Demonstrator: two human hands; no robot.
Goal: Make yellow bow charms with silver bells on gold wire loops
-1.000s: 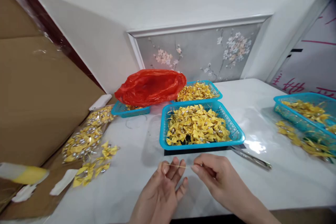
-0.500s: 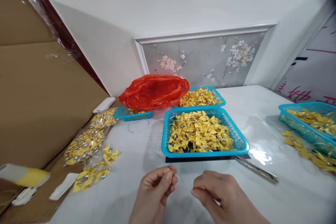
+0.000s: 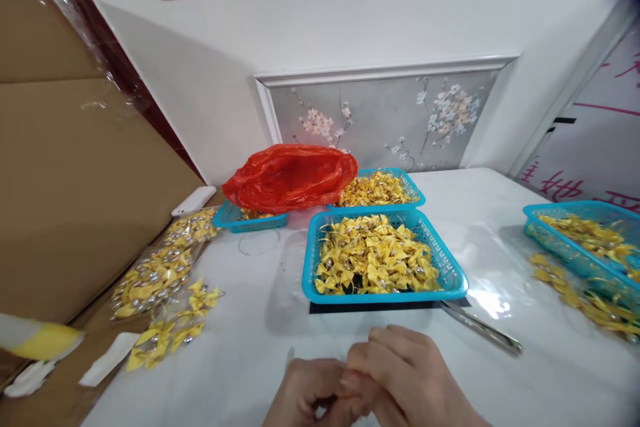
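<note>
Both hands are low down in the middle, right at the near edge of the white table (image 3: pixel 500 213). The left hand (image 3: pixel 305 390) and the right hand (image 3: pixel 405 373) are curled up tight, and their fingertips press together. I cannot tell if they pinch anything, because the fingers hide it. The closest thing to them is a blue basket (image 3: pixel 453 267), just behind the hands on the table. It is full of little yellow bows (image 3: pixel 375 257) with shiny silver bits. Behind it sits a second blue basket (image 3: pixel 415 195), also full of yellow bows. To the left of that is a small blue basket (image 3: pixel 235 219) with a red plastic bag (image 3: pixel 293 177) lying on top, so little of what is inside can be seen. A fourth blue basket (image 3: pixel 565 240) stands far to the right, with more yellow bows in it and some loose bows (image 3: pixel 580 293) beside it. On the left, a clear bag (image 3: pixel 155 273) is stuffed with bows, next to a big cardboard box (image 3: pixel 75 200). A thin metal tool (image 3: pixel 480 328) lies near the right hand. There is red writing (image 3: pixel 555 181) on the right wall, but it is cut off and I cannot read it.
</note>
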